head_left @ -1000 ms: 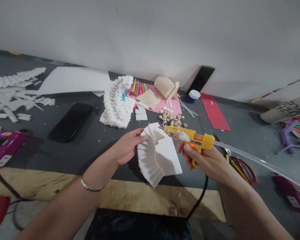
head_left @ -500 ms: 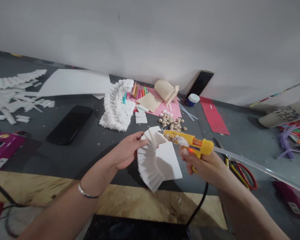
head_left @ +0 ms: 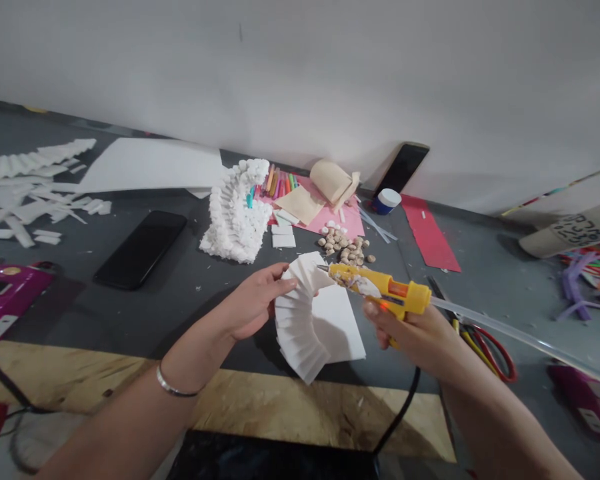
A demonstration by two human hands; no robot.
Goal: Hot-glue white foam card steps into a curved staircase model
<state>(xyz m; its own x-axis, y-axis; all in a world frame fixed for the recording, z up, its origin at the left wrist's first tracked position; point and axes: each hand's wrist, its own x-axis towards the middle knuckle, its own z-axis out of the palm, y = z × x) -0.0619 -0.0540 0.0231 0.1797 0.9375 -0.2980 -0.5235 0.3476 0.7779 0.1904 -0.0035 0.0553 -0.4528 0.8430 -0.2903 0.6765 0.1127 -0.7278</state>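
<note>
My left hand [head_left: 260, 297] pinches the upper left edge of a curved strip of overlapping white pieces [head_left: 295, 327], held just above the table. In my right hand [head_left: 405, 327] is a yellow glue gun [head_left: 375, 287], its metal nozzle over the strip's upper end. A long clear glue stick [head_left: 505, 327] sticks out of the gun's back. Whether the nozzle touches the strip I cannot tell. Under and right of the strip lies a flat white sheet [head_left: 337, 327]. Beyond it stands a white, rough-textured curved model [head_left: 235, 217].
A black phone [head_left: 141, 250] lies at left, near white offcuts [head_left: 25, 207]. Small tan pieces [head_left: 347, 247], a white-lidded jar [head_left: 387, 200] and a red strip [head_left: 430, 233] are farther back. Scissors [head_left: 485, 350] lie by my right forearm. The gun's black cable [head_left: 403, 413] hangs over the wooden edge.
The glue gun and my right hand have shifted slightly right and down. My left hand and the white strip stay almost where they were.
</note>
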